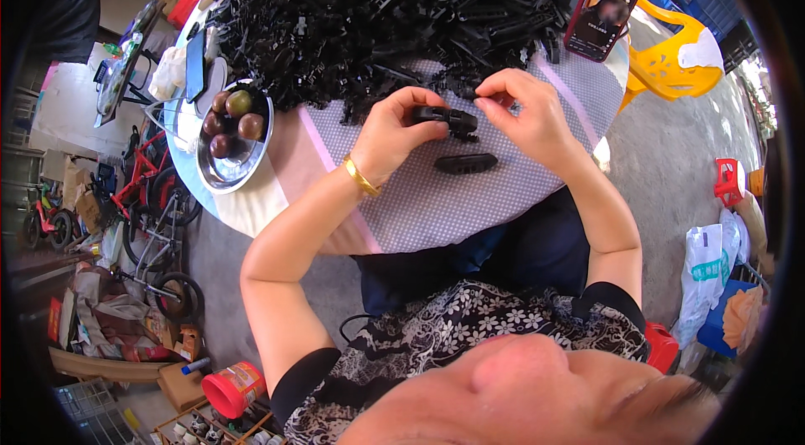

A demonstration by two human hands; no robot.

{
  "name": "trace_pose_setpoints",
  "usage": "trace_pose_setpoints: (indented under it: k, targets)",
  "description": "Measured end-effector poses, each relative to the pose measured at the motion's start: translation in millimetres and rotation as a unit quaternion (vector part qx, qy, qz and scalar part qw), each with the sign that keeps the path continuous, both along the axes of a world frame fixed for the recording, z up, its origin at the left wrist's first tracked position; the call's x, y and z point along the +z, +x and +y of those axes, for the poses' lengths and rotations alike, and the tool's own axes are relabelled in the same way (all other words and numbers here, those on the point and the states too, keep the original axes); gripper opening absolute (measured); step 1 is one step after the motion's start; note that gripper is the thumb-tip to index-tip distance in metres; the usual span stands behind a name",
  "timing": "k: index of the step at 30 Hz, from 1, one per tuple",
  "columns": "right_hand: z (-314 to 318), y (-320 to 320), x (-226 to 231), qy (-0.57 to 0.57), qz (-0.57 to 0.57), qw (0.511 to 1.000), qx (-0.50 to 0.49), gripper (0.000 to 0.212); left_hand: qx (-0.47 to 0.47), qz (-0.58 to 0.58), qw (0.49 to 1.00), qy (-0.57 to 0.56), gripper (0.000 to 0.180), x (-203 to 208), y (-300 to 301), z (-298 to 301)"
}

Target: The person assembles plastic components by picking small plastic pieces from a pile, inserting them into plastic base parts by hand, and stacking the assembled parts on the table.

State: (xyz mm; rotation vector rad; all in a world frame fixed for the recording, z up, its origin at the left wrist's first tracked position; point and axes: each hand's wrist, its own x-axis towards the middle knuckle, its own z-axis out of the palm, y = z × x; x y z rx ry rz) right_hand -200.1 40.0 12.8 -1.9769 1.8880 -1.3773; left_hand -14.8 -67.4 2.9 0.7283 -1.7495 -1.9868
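"So, where's the black plastic part (pixel 433 114), and what are the hands doing?"

"It's in the left hand (pixel 392 133), gripped between thumb and fingers just above the worktop (pixel 402 214). Beside it, the right hand (pixel 530 116) has thumb and forefinger close together; I can't tell whether they pinch a small piece."

"How would it handle?"

"Light and stiff, I'd judge: hard moulded plastic, its glossy face perhaps slightly slippery. The uneven projections at its right end look likeliest to snap, so I'd hold it across the broad body. The dark oval piece (pixel 465 163) lying nearer the person should feel similar; take that by its long sides."

"Any labels?"

"None I can make out on the part or the heap of black plastic pieces (pixel 377 13). Elsewhere, the propped smartphone (pixel 597 15) shows small text, the white plastic bag (pixel 701 286) has a teal printed patch, and the red bucket (pixel 231 391) carries a printed label."
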Motion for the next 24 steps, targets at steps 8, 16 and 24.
trace_pose_setpoints:
  k: [8, 16, 24]
  targets:
    - [-1.7, 13.0, -6.4, -0.082, 0.004, 0.993, 0.081, 0.017, -0.021, 0.034, 0.996, 0.077, 0.031, -0.1, 0.8, 7.1]
    - [-1.7, 19.8, -7.5, -0.118, 0.066, 0.991, 0.017, 0.014, 0.0, 0.026, 0.996, 0.089, 0.03, 5.2, 1.2, 10.4]
    - [1.2, 20.8, -8.2, -0.127, 0.134, 0.983, 0.018, 0.016, 0.016, 0.049, 0.997, 0.054, 0.034, 1.9, 0.0, 10.5]
